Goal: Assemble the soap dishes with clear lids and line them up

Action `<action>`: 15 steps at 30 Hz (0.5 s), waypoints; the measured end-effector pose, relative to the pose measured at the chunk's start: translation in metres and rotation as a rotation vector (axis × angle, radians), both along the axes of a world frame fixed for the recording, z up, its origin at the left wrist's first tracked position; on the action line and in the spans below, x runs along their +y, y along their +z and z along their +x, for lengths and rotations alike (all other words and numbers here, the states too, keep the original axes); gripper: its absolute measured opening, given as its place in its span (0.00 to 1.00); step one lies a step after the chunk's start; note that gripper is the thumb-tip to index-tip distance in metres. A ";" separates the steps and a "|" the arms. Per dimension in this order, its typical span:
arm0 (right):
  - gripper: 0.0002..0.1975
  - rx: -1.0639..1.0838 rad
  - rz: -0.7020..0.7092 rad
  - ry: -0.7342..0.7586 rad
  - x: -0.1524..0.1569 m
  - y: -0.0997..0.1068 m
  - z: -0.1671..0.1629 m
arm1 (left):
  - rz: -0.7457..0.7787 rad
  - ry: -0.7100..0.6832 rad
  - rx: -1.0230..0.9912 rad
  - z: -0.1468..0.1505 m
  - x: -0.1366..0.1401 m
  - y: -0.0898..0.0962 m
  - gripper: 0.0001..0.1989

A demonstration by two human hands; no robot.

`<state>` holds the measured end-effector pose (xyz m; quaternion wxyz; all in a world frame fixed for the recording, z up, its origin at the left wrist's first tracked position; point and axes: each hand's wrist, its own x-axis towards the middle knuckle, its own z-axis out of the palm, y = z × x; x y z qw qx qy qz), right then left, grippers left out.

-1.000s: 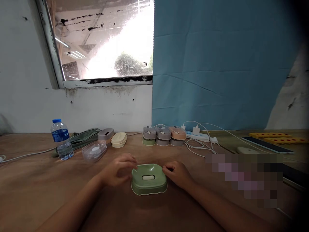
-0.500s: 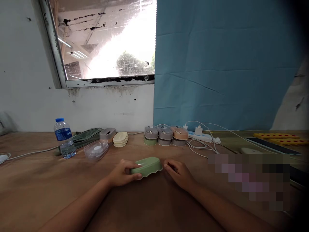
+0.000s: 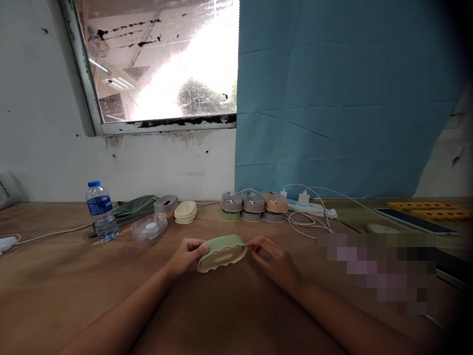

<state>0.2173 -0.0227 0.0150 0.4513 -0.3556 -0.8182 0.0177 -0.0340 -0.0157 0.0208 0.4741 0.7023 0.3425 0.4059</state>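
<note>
My left hand (image 3: 189,257) is closed on the left end of a green oval plastic box (image 3: 221,242), thumb on the near side. The box is tilted, so its wavy-edged underside and a cream inner piece (image 3: 223,257) face me. My right hand (image 3: 272,256) pinches at the box's right end, with the fingertips on its rim. Whether a small piece lies between those fingers cannot be made out. Beyond the left hand stand a clear plastic cover (image 3: 150,230) and a stack of cream oval trays (image 3: 185,212).
At the back stand stacked oval boxes (image 3: 253,206) and a grey-and-pink box (image 3: 166,204). A water bottle (image 3: 101,212) and a dark green cloth bag (image 3: 135,209) are at left. To the right lie a power strip (image 3: 308,208) with white cables, a phone (image 3: 416,221) and yellow strips (image 3: 421,205).
The green box has been tipped so that its underside turned toward me. My left thumb sits higher on it, and my right fingers have come in to touch its right end.
</note>
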 end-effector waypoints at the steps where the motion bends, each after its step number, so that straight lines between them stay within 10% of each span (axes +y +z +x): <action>1: 0.07 0.005 0.007 -0.004 0.000 0.000 0.000 | -0.006 0.008 -0.016 0.001 -0.001 0.001 0.22; 15: 0.07 -0.016 0.072 -0.038 -0.002 -0.001 0.000 | -0.101 -0.085 0.073 0.008 -0.018 0.015 0.15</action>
